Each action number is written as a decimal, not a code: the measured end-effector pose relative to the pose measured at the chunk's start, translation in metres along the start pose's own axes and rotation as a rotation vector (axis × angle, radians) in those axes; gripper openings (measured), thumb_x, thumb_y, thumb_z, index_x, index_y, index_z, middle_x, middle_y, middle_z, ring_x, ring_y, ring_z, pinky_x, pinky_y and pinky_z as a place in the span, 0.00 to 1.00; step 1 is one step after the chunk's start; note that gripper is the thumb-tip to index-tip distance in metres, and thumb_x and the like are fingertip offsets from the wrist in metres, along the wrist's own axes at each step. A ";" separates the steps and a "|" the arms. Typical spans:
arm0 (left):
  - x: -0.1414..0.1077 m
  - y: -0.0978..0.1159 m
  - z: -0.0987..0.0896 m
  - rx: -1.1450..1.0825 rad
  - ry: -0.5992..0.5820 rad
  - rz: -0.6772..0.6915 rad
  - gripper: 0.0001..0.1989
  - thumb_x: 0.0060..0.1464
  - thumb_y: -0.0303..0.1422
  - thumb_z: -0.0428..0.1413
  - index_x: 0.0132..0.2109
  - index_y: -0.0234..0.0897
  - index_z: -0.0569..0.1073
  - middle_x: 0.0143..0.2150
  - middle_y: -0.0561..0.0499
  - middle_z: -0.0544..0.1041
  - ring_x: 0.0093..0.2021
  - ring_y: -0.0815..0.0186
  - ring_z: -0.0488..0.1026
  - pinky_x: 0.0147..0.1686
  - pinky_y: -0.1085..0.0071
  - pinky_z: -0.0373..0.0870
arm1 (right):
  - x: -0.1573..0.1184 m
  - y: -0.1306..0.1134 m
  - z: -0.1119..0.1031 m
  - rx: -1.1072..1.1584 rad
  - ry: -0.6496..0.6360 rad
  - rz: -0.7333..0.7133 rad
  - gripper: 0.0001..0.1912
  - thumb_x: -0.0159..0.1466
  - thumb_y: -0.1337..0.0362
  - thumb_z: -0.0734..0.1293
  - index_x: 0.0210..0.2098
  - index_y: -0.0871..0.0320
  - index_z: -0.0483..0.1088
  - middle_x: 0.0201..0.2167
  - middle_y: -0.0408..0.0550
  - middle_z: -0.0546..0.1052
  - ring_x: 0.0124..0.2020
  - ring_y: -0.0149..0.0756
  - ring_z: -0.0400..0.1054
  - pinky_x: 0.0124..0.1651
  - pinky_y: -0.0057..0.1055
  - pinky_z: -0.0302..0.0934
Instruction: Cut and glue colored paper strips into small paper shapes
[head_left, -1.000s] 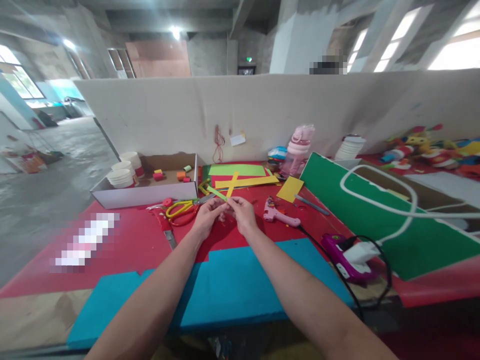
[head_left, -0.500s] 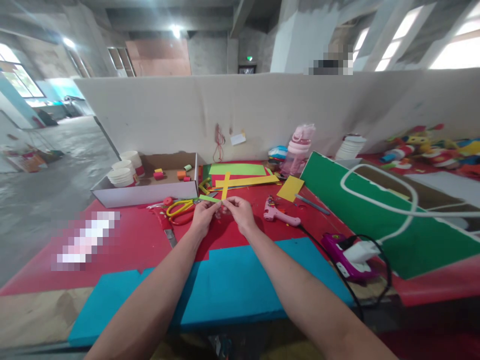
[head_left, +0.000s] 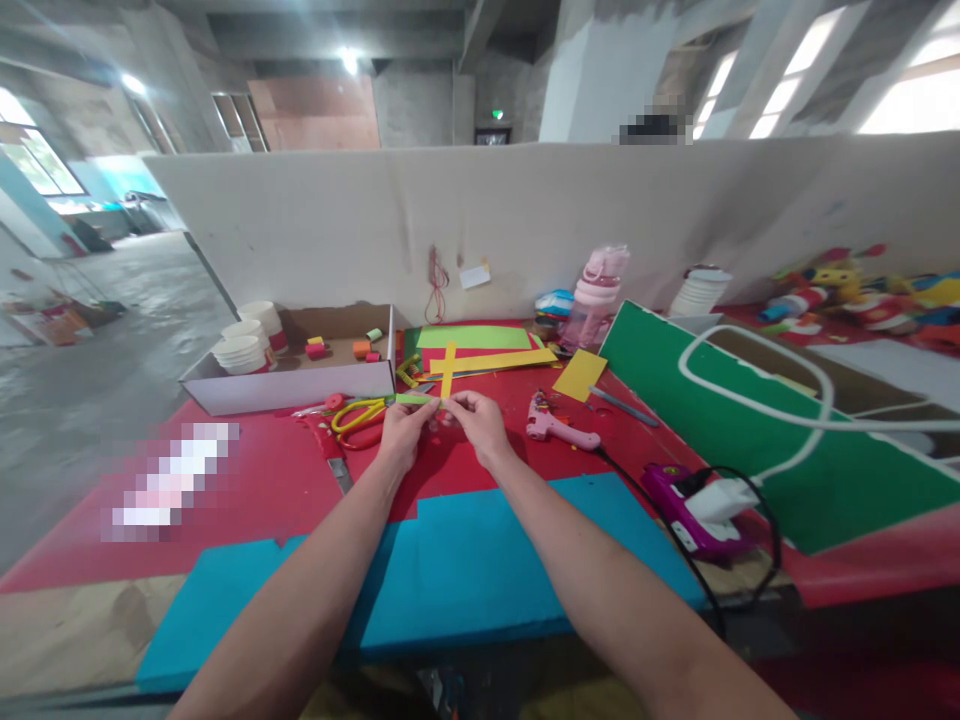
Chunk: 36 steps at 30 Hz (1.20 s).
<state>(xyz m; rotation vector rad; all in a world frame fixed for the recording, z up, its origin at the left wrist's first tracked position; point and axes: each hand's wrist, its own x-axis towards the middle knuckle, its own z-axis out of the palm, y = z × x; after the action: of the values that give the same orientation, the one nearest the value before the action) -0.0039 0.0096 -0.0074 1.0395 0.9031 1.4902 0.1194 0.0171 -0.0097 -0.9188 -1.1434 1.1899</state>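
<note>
My left hand pinches the end of a narrow green paper strip that points out to the left. Close beside it, my right hand has thumb and finger closed on the lower end of a yellow paper strip, which stands up from the fingers. The fingertips of both hands nearly meet, and the exact contact between the two strips is hidden there. Left of my hands lie yellow-handled scissors. A pink glue gun rests to the right. Behind the fingers lie long yellow strips.
A box with paper cups and small coloured rolls stands at the left. Blue foam sheets line the front edge. On the right are a yellow card, a purple power strip, a leaning green board and a pink bottle.
The green strip in my left hand has swung slightly, its free end now lower and nearer level. My right hand and the yellow strip have barely moved.
</note>
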 end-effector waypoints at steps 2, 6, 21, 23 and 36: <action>0.000 0.000 0.000 0.004 0.017 -0.001 0.15 0.38 0.37 0.67 0.30 0.32 0.73 0.20 0.55 0.71 0.18 0.74 0.64 0.19 0.76 0.61 | 0.000 -0.001 0.000 0.054 -0.021 0.040 0.15 0.47 0.54 0.73 0.26 0.58 0.71 0.21 0.42 0.73 0.24 0.31 0.68 0.32 0.30 0.66; 0.001 -0.003 0.000 -0.031 0.018 -0.015 0.16 0.38 0.37 0.67 0.31 0.32 0.73 0.21 0.54 0.72 0.19 0.74 0.66 0.20 0.76 0.62 | 0.000 -0.001 0.001 0.086 -0.027 0.053 0.16 0.45 0.54 0.74 0.25 0.58 0.70 0.21 0.41 0.72 0.23 0.30 0.67 0.32 0.30 0.67; 0.002 -0.003 -0.001 0.019 0.014 0.029 0.15 0.38 0.37 0.67 0.30 0.32 0.73 0.22 0.54 0.71 0.19 0.74 0.64 0.22 0.76 0.62 | 0.000 0.001 -0.001 0.064 -0.068 0.124 0.17 0.42 0.52 0.75 0.22 0.59 0.73 0.17 0.41 0.73 0.20 0.30 0.67 0.28 0.29 0.66; 0.001 -0.003 -0.001 0.029 0.020 0.041 0.15 0.38 0.37 0.66 0.30 0.32 0.72 0.21 0.55 0.70 0.19 0.74 0.64 0.21 0.76 0.61 | 0.000 0.001 0.000 0.024 -0.051 0.099 0.16 0.44 0.52 0.74 0.22 0.59 0.72 0.17 0.42 0.73 0.20 0.30 0.67 0.27 0.29 0.65; 0.000 0.002 0.002 -0.007 0.073 0.008 0.16 0.36 0.38 0.67 0.29 0.32 0.72 0.19 0.56 0.70 0.17 0.75 0.63 0.19 0.77 0.59 | -0.001 0.000 0.002 0.076 -0.065 0.109 0.19 0.42 0.50 0.75 0.23 0.59 0.72 0.17 0.41 0.72 0.21 0.30 0.66 0.30 0.30 0.67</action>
<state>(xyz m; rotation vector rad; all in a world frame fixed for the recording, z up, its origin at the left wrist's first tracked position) -0.0024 0.0089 -0.0047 0.9902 0.9451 1.5458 0.1177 0.0157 -0.0098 -0.8999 -1.1032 1.3509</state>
